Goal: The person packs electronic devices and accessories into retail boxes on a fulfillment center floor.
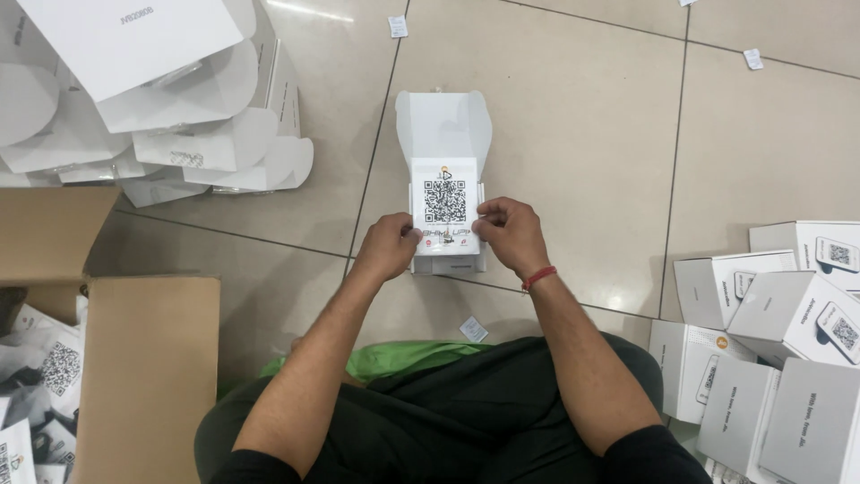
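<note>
Both hands, the left hand (pixel 387 244) and the right hand (pixel 507 231), pinch the side edges of a white printed card with a square code pattern (pixel 445 204), holding it over the open white cardboard box (pixel 443 125) on the tiled floor just beyond them. Judged step: seating the card in the box; next calls for lowering it squarely between the walls.

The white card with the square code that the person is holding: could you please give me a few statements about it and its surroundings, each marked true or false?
1. Both the left hand and the right hand grip the white card with the square code. True.
2. The card is held over an open white cardboard box on the tiled floor. True.
3. The open box's lid is shut. False: its lid flap stands open, away from the person.
4. Closed grey and white boxes are stacked at the person's left. False: they lie at the right.
5. A red band circles the right wrist. True.
</note>
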